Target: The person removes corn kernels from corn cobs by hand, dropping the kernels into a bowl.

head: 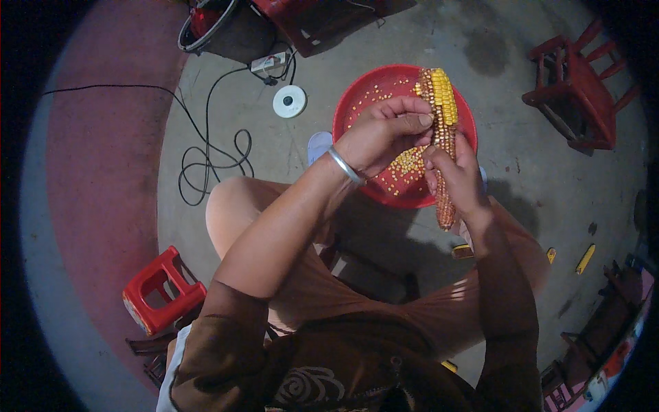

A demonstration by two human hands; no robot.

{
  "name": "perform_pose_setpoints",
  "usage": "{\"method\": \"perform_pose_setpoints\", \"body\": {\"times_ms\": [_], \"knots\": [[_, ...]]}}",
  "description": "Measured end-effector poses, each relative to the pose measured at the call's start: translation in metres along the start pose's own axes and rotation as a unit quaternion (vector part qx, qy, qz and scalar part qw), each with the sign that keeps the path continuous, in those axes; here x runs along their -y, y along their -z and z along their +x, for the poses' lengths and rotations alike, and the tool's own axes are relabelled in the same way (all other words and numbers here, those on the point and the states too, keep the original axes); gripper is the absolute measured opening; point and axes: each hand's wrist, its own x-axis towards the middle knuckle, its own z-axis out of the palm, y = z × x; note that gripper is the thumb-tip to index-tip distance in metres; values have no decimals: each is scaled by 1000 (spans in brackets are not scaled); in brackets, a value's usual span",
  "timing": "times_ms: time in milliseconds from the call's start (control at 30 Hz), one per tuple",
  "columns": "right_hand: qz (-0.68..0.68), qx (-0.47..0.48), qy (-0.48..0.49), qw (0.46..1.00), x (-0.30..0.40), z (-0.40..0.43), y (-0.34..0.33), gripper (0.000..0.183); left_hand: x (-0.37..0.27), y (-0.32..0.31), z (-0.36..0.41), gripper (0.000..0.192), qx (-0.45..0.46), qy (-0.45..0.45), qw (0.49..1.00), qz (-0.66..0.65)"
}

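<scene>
An ear of corn is held nearly upright in the view over a round red plastic basin. Yellow kernels cover one side of its upper part; the rest shows bare reddish-brown cob. My right hand is wrapped around the lower middle, thumb in front. From the left side, my left hand, with a silver bangle at the wrist, pinches the cob's edge just below the remaining kernels. Loose corn kernels lie heaped and scattered in the basin beneath my hands.
A red plastic stool stands at left, a red wooden chair at upper right. Black cable loops across the floor near a power strip and white disc. A dark bucket stands behind. More corn lies at right.
</scene>
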Motion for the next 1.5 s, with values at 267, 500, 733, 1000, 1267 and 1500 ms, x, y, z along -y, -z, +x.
{"method": "perform_pose_setpoints", "body": {"times_ms": [267, 500, 733, 1000, 1267, 1500], "knots": [[-11, -8, 34, 999, 0, -1, 2, 18, -2, 12, 2, 17, -10, -23, 999, 21], [-101, -79, 13, 992, -3, 1, 0, 22, 0, 7, 3, 17, -128, -77, 958, 245], [-332, -120, 125, 927, -12, 5, 5, 36, 5, -1, 10, 20, -144, -29, 975, 169], [-324, -110, 154, 927, -9, 3, 2, 35, 10, -3, 11, 19, -138, -156, 941, 268], [-269, -88, 101, 954, -17, 5, 3, 30, 7, -1, 13, 20, -121, -138, 941, 283], [-21, -12, -3, 1000, -3, -2, -3, 19, 1, 4, 7, 20, -31, -105, 976, 189]]}}
